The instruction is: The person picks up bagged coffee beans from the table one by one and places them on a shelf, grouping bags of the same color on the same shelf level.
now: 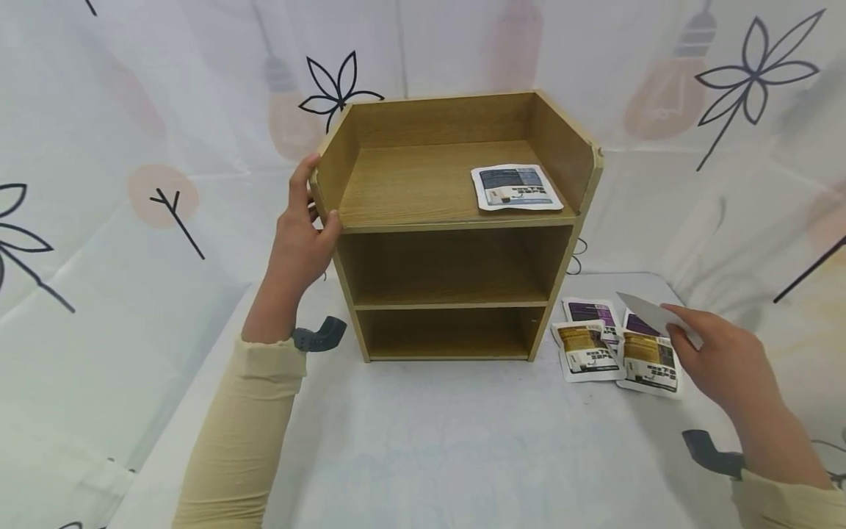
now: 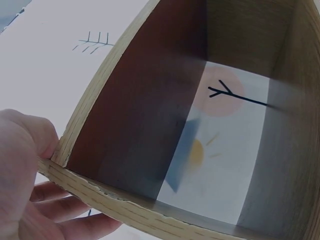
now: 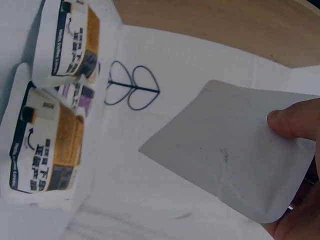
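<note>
A small wooden shelf unit (image 1: 410,184) stands upright on the table. My left hand (image 1: 300,242) grips the upper front corner of its left side panel, thumb on one side and fingers on the other; the left wrist view shows this edge (image 2: 115,197) close up. My right hand (image 1: 727,360) pinches a flat packet (image 3: 240,150) by one end, its plain pale back showing in the right wrist view. Below that packet lie several printed packets, among them a gold-labelled one (image 1: 590,351) and a purple-labelled one (image 1: 591,310). A blue-labelled packet (image 1: 518,187) lies on the top board's right side.
Two lower compartments of the unit face forward, divided by a middle board (image 1: 449,304). A white cloth covers the table (image 1: 449,441). Patterned white sheeting (image 1: 198,88) hangs behind and at both sides, close to the unit and the packets.
</note>
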A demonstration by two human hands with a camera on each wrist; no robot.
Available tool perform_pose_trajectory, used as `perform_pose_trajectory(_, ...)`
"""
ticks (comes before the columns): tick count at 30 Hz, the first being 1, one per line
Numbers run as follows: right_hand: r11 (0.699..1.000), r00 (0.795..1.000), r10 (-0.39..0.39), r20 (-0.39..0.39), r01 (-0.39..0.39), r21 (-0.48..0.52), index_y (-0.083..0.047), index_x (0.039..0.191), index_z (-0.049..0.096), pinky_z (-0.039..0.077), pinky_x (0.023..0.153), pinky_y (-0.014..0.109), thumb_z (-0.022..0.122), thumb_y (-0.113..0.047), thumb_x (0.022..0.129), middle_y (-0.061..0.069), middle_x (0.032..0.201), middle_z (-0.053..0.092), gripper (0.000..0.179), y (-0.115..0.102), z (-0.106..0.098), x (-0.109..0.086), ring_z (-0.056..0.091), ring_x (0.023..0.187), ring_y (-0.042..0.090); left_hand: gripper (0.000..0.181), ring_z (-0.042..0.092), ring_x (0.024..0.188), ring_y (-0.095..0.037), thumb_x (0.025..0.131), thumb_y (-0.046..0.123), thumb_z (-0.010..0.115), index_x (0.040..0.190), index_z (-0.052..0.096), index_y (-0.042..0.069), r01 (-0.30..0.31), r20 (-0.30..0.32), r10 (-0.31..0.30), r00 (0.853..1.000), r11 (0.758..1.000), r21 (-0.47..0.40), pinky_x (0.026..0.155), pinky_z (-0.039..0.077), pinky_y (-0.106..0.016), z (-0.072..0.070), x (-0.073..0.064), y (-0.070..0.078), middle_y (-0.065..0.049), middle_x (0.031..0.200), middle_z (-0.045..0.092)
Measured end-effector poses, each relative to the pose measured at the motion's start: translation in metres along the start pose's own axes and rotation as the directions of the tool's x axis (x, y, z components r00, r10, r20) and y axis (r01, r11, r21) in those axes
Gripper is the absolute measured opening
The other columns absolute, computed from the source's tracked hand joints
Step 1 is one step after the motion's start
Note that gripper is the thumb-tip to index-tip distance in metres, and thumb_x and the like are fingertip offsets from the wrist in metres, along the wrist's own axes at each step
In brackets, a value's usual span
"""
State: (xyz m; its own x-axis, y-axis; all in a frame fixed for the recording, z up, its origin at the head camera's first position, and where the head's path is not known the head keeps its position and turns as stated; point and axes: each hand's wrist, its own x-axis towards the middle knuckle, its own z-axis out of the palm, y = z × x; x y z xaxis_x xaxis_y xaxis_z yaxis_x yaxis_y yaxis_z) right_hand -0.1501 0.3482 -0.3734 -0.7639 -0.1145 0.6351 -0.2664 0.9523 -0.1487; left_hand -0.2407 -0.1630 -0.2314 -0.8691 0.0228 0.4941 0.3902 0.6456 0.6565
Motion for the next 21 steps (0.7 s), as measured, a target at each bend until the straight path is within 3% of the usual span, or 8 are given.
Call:
perform_pose_trajectory(5,0.997,0.995,-0.071,-0.076,0.072,0.010,-0.002,0.116,0.065,0.039,0.044,0.043,0.068,0.001,0.078,0.029,0.096,0.068,0.038,-0.005,-0.001,0.003,0.056,0.057,0.036,0.073,0.049,0.130,-0.037,0.096,0.015,0.048,0.145,0.010,0.055,0.012,0.003,-0.012,1.000,1.000,-0.003,0.096,0.050,-0.056,0.001,0.001,0.001,-0.013,0.151,0.036)
perform_pose_trajectory(11,0.991,0.981,-0.130,-0.141,0.135,0.026,-0.002,0.113,0.067,0.041,0.047,0.050,0.062,-0.006,0.083,0.028,0.095,0.070,0.031,-0.010,-0.005,0.007,0.060,0.061,0.041,0.072,0.050,0.131,-0.034,0.097,0.016,0.047,0.144,0.009,0.054,0.039,-0.006,-0.039,0.999,0.999,-0.009,0.097,0.050,-0.054,0.003,0.000,0.002,-0.015,0.150,0.038)
perform_pose_trajectory(15,0.988,0.977,-0.145,-0.156,0.151,0.027,-0.002,0.112,0.067,0.041,0.048,0.052,0.055,-0.017,0.092,0.027,0.095,0.070,0.028,-0.017,-0.010,0.010,0.062,0.065,0.042,0.069,0.049,0.132,-0.036,0.097,0.016,0.046,0.145,0.011,0.052,0.023,-0.013,-0.023,1.000,1.000,0.001,0.096,0.050,-0.055,0.003,-0.002,0.003,-0.015,0.152,0.036)
perform_pose_trajectory(18,0.986,0.973,-0.161,-0.167,0.167,0.022,-0.002,0.112,0.068,0.041,0.048,0.052,0.046,-0.029,0.098,0.026,0.094,0.070,0.037,-0.021,-0.014,0.011,0.062,0.064,0.041,0.068,0.050,0.130,-0.038,0.097,0.016,0.046,0.146,0.013,0.050,-0.001,-0.024,0.001,1.000,1.000,0.019,0.094,0.050,-0.055,0.003,-0.003,0.002,-0.015,0.152,0.035)
perform_pose_trajectory(21,0.986,0.974,-0.157,-0.160,0.164,0.027,-0.003,0.113,0.067,0.042,0.048,0.052,0.048,-0.028,0.098,0.026,0.095,0.070,0.035,-0.024,-0.018,0.013,0.062,0.064,0.040,0.067,0.050,0.129,-0.039,0.097,0.016,0.046,0.146,0.014,0.049,-0.019,-0.031,0.020,0.999,0.999,0.034,0.093,0.051,-0.055,0.003,-0.003,0.001,-0.015,0.152,0.035)
